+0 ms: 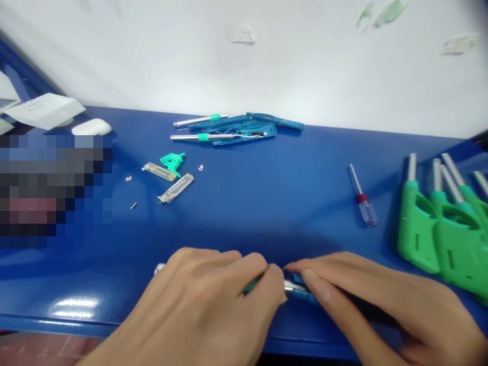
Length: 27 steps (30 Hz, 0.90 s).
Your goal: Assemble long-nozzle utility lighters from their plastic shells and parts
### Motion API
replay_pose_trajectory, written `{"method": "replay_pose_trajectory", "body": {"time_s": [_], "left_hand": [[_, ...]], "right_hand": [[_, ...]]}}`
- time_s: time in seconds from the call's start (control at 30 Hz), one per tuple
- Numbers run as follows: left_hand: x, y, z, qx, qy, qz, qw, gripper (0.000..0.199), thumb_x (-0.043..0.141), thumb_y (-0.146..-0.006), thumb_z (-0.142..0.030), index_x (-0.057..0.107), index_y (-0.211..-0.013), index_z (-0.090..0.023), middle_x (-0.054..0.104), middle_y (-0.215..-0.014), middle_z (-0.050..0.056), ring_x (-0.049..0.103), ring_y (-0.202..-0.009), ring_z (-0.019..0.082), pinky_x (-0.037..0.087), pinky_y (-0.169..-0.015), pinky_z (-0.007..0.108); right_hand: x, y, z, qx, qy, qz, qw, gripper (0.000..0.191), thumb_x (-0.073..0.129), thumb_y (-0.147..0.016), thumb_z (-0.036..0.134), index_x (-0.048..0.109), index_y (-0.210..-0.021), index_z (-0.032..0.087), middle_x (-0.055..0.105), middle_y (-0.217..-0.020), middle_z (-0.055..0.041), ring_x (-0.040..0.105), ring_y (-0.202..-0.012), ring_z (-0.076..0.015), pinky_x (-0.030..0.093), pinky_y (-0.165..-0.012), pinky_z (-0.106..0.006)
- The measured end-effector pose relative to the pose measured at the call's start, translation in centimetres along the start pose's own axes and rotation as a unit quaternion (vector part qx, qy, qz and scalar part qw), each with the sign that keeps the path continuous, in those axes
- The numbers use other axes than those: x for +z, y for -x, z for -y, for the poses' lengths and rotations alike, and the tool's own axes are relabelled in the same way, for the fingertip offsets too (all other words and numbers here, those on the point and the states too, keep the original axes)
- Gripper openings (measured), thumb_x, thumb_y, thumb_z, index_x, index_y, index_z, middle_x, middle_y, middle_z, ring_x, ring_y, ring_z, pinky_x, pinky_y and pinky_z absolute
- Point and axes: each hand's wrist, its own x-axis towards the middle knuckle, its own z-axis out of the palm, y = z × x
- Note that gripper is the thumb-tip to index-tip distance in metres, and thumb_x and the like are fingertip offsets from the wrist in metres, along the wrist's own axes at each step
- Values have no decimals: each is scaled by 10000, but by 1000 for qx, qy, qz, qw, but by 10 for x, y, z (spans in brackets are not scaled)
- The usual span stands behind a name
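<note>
Right across the scene ran the blue table (247, 218), with 2 hands busy at its near edge. The left hand (224, 290) arched over the blue lighter (307, 296), fingers bunched together and closed round it, a sliver of green peeping between them! The right hand (366, 300) had thumb and forefinger pinching the blue casing at the lighter's right end. Far right lay the green lighters (459, 244), at least 3, overlapping, metal tubes pointing away. At the back, blue shells (236, 123) sat heaped with 2 metal tubes (190, 138). Alone, left of the green group: the screwdriver (362, 197). Over on the left, 2 clear tanks (176, 188) beside a green trigger (173, 162), and near them, tiniest, 2 pink pieces (201, 167) and 1 silvery pin (133, 206).
</note>
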Motion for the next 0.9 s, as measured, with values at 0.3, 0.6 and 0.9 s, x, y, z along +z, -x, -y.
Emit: {"method": "replay_pose_trajectory", "body": {"time_s": [0.3, 0.6, 0.9], "left_hand": [[-2, 6, -3, 0, -2, 5, 1000, 273, 383, -1055, -155, 642, -1021, -234, 754, -818, -36, 632, -552, 158, 550, -633, 344], [-1, 9, -2, 13, 1, -16, 1000, 265, 413, -1020, -112, 631, -1095, -243, 769, -851, -47, 664, -570, 155, 565, -666, 366], [-8, 11, -3, -15, -1, 29, 999, 332, 475, -922, -59, 603, -1132, -282, 790, -989, -52, 746, -769, 161, 591, -688, 324]], "right_hand": [[2, 7, -2, 23, -13, 6, 1000, 218, 546, -959, 176, 736, -933, 280, 798, -864, 45, 771, -713, -119, 576, -585, -115], [1, 6, -1, 31, -7, 5, 999, 212, 545, -958, 185, 722, -916, 294, 794, -853, 71, 767, -716, -94, 557, -587, -79], [1, 4, -2, 29, -10, 18, 999, 203, 543, -963, 189, 708, -927, 304, 795, -866, 72, 771, -717, -106, 546, -539, -80]]}}
